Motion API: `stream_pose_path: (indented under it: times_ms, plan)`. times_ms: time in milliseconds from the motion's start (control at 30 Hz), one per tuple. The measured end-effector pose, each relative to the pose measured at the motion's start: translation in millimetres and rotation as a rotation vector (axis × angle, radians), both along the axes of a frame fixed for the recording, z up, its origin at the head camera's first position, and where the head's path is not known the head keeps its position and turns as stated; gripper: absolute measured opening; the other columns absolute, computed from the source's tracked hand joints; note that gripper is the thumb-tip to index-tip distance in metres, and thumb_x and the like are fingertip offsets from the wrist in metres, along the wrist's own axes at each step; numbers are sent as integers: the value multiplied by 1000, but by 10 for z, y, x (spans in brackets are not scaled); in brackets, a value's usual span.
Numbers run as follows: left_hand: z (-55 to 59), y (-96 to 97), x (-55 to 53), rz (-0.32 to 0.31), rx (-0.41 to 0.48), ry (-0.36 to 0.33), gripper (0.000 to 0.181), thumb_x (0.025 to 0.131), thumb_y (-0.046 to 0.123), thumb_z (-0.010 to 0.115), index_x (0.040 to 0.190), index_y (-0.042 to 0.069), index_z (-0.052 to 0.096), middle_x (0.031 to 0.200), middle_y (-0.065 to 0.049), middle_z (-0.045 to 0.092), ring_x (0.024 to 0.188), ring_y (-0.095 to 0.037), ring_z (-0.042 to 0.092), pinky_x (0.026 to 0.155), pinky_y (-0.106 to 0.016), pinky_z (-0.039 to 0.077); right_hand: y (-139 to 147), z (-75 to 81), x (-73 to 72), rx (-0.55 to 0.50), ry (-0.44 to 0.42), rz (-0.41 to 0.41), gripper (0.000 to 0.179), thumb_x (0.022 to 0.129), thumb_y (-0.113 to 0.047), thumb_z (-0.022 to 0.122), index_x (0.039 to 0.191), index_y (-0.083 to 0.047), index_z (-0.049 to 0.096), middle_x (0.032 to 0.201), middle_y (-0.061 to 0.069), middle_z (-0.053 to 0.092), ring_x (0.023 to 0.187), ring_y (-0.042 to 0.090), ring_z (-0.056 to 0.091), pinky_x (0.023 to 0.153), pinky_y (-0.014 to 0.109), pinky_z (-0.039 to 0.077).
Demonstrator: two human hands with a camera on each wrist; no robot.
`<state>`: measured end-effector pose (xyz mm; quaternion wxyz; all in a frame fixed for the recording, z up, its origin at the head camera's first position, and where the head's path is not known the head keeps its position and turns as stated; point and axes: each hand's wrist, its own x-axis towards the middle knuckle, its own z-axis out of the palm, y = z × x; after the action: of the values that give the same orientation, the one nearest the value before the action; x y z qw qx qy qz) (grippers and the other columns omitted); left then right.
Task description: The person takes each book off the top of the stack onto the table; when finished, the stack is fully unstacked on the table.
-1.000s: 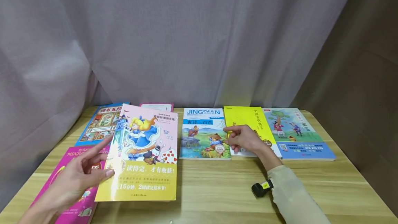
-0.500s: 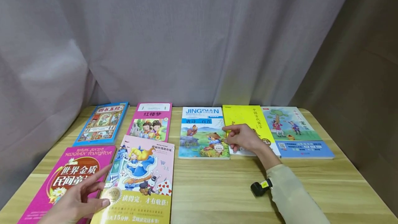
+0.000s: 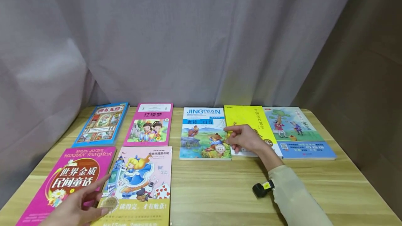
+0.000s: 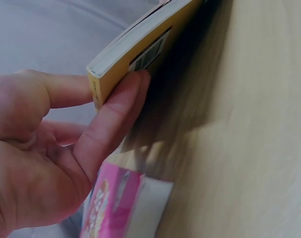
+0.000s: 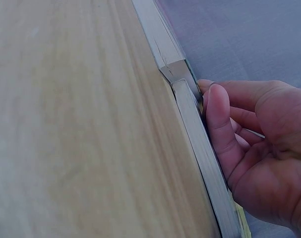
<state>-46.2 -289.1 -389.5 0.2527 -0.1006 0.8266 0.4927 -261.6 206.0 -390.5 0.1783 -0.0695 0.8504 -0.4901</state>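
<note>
My left hand [image 3: 73,206] pinches the left edge of a pink-and-yellow picture book [image 3: 142,177] showing a girl in a blue dress. In the left wrist view, the book's held near end is raised off the table with a shadow beneath it, and a digit lies against the barcode side. My right hand [image 3: 246,138] is over a yellow book [image 3: 245,116], its fingertips at the right edge of a blue-and-green book [image 3: 204,135]. In the right wrist view, the fingers are loosely bent by the meeting edges of these books, and I see no book between thumb and fingers.
A large magenta book [image 3: 70,173] lies left of the held book. Behind are a blue-bordered book [image 3: 102,123] and a pink book [image 3: 150,123]. At the right lies a green-and-blue book [image 3: 298,132]. A grey curtain [image 3: 188,37] backs the wooden table [image 3: 220,198].
The pink-and-yellow book, held by my left hand, has come down and toward me, uncovering the pink book and the magenta book. My right hand has stayed in place.
</note>
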Motion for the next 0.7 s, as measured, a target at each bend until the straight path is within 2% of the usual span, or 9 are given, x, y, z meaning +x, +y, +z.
stream_pose_path:
  times_ms: [233, 333, 433, 567, 700]
  plan:
    - [34, -28, -35, 33, -81, -54, 101, 91, 22, 83, 169, 11, 21, 114, -5, 58, 102, -17, 57, 65, -27, 52, 22, 16, 5, 8, 0, -4, 57, 95, -13, 79, 149, -8, 61, 94, 12, 63, 59, 18, 61, 54, 22, 57]
    - [53, -30, -46, 4, -121, -59, 99, 92, 27, 82, 169, 9, 22, 119, -5, 61, 104, -18, 59, 73, -30, 58, 28, 8, 7, 7, -1, -9, 57, 95, -13, 79, 149, -8, 61, 94, 12, 63, 59, 18, 60, 54, 22, 57]
    - [99, -34, -21, -42, -218, -40, 99, 92, 39, 81, 166, 3, 26, 120, -3, 67, 103, -20, 62, 80, -36, 64, 31, -11, 18, 2, -13, -12, 57, 95, -14, 79, 149, -8, 61, 94, 11, 63, 59, 17, 60, 54, 22, 57]
    - [265, -77, 49, -69, -325, -9, 94, 95, 46, 77, 161, -4, 33, 120, -7, 72, 97, -20, 68, 80, -42, 67, 21, -23, 17, 0, -17, -9, 57, 95, -13, 79, 149, -8, 61, 93, 11, 63, 59, 17, 60, 54, 22, 57]
    - [515, -114, 75, -66, -434, 103, 85, 99, 47, 72, 160, -1, 37, 124, -14, 72, 95, -21, 72, 77, -39, 67, 26, -9, 13, 12, -1, -13, 57, 95, -13, 79, 148, -8, 61, 94, 12, 63, 59, 18, 60, 54, 22, 57]
